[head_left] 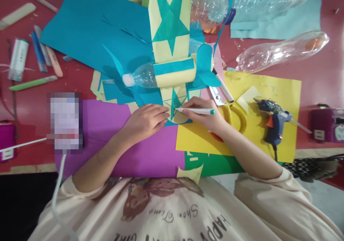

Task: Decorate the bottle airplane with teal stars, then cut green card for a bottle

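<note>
My right hand (205, 114) is closed around a white pen with a teal cap (197, 111), its tip on the near wing of a paper plane model (173, 69). The model is a clear plastic bottle (142, 77) wrapped in pale yellow paper, with teal star shapes on yellow wings and a teal propeller (205, 65). A star outline shows on the near wing (176, 103) under the pen tip. My left hand (146, 121) rests with curled fingers pressed on the purple paper (120, 133), touching that wing's left edge.
Yellow paper (271, 101) carries yellow-handled scissors (232, 110) and a blue glue gun (272, 121). A marker (223, 85) lies by the propeller. Clear bottles (282, 51) lie far right. Blue paper sheet (91, 29), green paper (215, 164), markers and sticks (32, 58) at left, a phone (66, 121).
</note>
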